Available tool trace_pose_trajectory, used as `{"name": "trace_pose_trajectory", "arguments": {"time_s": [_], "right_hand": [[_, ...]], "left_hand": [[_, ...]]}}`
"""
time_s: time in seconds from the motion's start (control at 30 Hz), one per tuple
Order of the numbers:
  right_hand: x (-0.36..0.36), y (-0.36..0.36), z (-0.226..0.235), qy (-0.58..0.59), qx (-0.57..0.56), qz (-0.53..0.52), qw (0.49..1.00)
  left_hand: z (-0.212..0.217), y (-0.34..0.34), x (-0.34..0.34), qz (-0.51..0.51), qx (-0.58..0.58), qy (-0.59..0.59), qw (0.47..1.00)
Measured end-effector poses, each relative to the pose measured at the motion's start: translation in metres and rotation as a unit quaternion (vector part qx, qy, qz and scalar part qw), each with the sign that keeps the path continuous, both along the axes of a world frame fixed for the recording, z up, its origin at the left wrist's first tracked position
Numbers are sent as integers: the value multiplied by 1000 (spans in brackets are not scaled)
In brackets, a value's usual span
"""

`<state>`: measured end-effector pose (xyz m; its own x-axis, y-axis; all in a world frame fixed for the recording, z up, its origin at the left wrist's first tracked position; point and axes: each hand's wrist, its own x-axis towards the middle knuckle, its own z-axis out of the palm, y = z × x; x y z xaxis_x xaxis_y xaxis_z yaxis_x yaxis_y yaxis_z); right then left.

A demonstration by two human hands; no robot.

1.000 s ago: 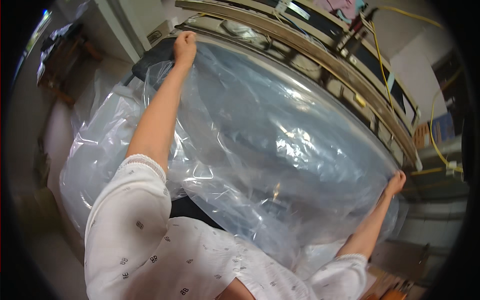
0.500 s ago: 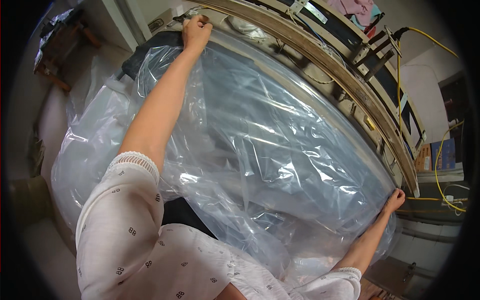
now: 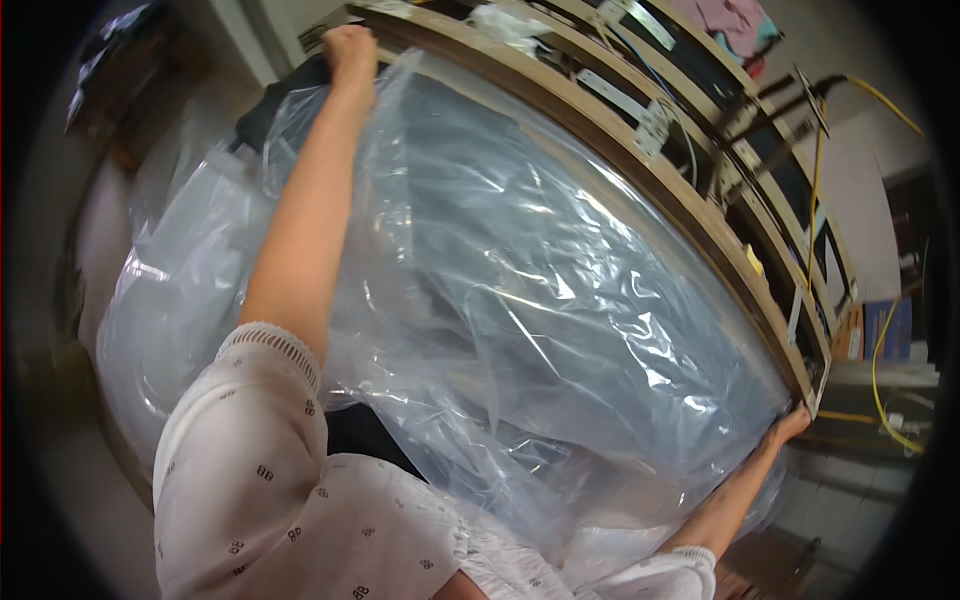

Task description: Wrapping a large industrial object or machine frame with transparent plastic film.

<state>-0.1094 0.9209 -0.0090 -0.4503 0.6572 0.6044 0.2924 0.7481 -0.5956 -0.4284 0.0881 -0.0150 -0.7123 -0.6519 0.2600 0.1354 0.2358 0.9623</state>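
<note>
A wide sheet of clear plastic film (image 3: 540, 270) spreads in front of me, wrinkled and shiny, its far edge running beneath a long wooden bar (image 3: 640, 185). My left hand (image 3: 350, 60) is closed at the bar's far left end, with its fingertips hidden. At the other end, my right hand (image 3: 792, 425) is curled around the bar's near right corner, where the film's edge also lies. Loose folds of the film hang toward my lap and to the left.
Behind the bar is a slatted frame with metal brackets (image 3: 655, 128) and wires. A yellow cable (image 3: 815, 200) hangs at the right, near a blue box (image 3: 888, 330). Pink cloth (image 3: 725, 22) lies at the back. A dark table (image 3: 130, 90) stands far left.
The wooden bar has come toward me and now covers the film's far edge. My left hand moved slightly left and up; my right hand dropped slightly. Both went from the film's edge to the bar's ends.
</note>
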Motion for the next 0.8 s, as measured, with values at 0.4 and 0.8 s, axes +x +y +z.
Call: {"name": "trace_pose_trajectory", "arguments": {"time_s": [0.4,0.8], "right_hand": [[13,-126,25,-155,206,-9,966],[138,-222,34,-308,214,72,924]], "left_hand": [[17,-100,14,-209,-216,-91,949],[24,-69,55,-181,-651,36,736]]}}
